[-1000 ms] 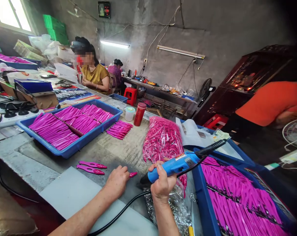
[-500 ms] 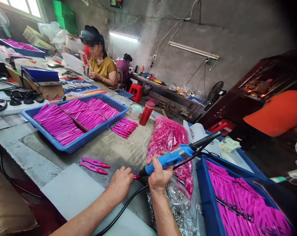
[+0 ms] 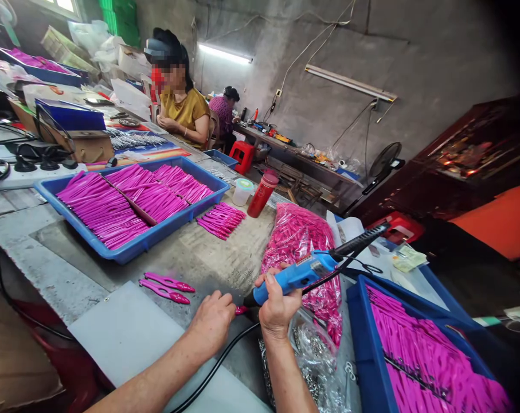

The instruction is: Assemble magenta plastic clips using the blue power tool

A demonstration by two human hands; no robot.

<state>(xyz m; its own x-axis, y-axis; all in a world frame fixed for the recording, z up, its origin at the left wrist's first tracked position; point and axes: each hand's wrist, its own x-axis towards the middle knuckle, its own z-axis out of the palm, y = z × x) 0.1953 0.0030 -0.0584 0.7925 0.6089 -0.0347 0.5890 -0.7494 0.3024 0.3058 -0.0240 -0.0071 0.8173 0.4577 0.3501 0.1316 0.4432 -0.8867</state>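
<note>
Rows of slender magenta plastic pieces (image 3: 105, 215) fill a blue rectangular plastic tray (image 3: 116, 254), packed side by side apparently to save room. Two loose magenta pieces (image 3: 167, 288) lie nearby on the worn grey tabletop (image 3: 191, 261), within easy reach of the left hand (image 3: 214, 316), whose curled fingers hold a glossy magenta piece (image 3: 241, 310) low, seemingly to steady it; only its tip shows. The right hand (image 3: 280, 307) wraps around a blue power tool with black ends (image 3: 305, 272), angled so its nose lines up with that tip, though contact is unclear. Close behind bulges a clear plastic bag of pink pieces (image 3: 300, 232); farther right stands a deep blue plastic bin (image 3: 365, 344).
</note>
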